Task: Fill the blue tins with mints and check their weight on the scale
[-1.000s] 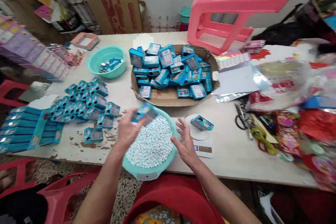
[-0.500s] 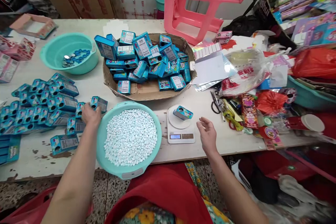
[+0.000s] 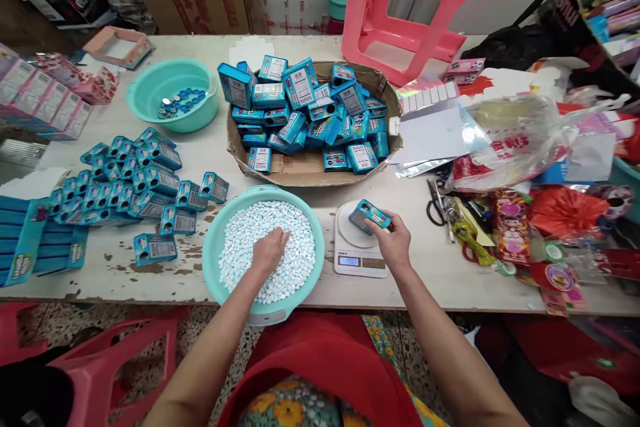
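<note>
A turquoise basin (image 3: 212, 273) full of small white candies (image 3: 293, 280) stands in front of me. My left hand (image 3: 269, 253) reaches into it, fingers curled together with the tips down among the candies. To the right, my right hand (image 3: 395, 239) grips the near right end of a small blue candy box (image 3: 369, 215) between thumb and fingers. The box is over the round plate of a white digital scale (image 3: 361, 261); I cannot tell whether it rests there. Many similar blue boxes (image 3: 155, 248) with round holes in their ends lie grouped at the left.
A cardboard tray (image 3: 300, 177) of blue boxes sits behind the basin. Another turquoise basin (image 3: 145, 107) holds blue and silver discs. Scissors (image 3: 435, 203), plastic bags (image 3: 515, 140) and packets crowd the right side. A pink stool (image 3: 425, 33) stands at the back.
My left hand has let go of a blue box among the group at the left and moved right into the candies. My right hand has closed on the box at the scale. The view has shifted left.
</note>
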### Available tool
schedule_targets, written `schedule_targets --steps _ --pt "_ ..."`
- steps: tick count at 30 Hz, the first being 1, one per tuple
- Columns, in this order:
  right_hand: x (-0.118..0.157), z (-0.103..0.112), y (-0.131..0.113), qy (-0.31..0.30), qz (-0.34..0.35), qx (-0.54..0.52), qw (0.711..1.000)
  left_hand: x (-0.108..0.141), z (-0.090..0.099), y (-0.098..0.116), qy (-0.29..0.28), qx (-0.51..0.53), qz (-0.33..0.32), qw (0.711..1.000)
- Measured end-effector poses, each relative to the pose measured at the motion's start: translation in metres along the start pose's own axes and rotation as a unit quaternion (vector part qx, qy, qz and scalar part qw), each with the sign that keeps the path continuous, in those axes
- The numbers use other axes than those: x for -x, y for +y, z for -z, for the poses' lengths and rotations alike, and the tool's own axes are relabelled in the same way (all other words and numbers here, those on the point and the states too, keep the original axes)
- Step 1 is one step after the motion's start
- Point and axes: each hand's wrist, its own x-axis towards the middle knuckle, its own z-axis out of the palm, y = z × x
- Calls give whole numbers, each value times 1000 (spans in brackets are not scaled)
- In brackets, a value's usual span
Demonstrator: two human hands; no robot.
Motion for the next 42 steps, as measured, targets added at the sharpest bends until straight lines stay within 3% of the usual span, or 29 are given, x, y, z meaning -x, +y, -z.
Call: schedule_targets --steps 2,3,5,7,8,10,14,18,25,33,38,40,42 --pt "8 3 -21 -10 35 8 999 -3 12 -2 17 182 79 980" --pt "14 3 -34 -27 60 15 998 -5 20 -1 18 298 119 947" --pt "29 2 -60 -75 113 27 990 -5 41 9 3 514 176 839" --pt "45 -5 -83 -132 161 27 978 0 61 31 -25 649 190 736" --pt "52 -10 -91 -160 180 28 970 4 70 45 -33 687 181 703" --pt "66 -22 -102 -207 209 41 955 12 83 76 -21 724 145 674" --pt "82 -42 -107 -248 237 58 938 24 88 119 84 716 40 691" --pt "86 -48 -108 -242 232 67 940 27 79 126 150 676 4 722" --pt "79 -49 -103 -233 230 82 941 22 70 131 174 654 3 736" --pt "70 -44 -96 -235 205 76 947 15 60 138 149 630 35 761" --pt "63 -42 -93 -231 195 73 950 5 57 145 154 645 49 747" --pt "60 -38 -94 -233 184 57 953 1 58 143 139 647 49 748" --pt "56 -28 -95 -234 161 24 958 0 60 132 145 620 52 769"
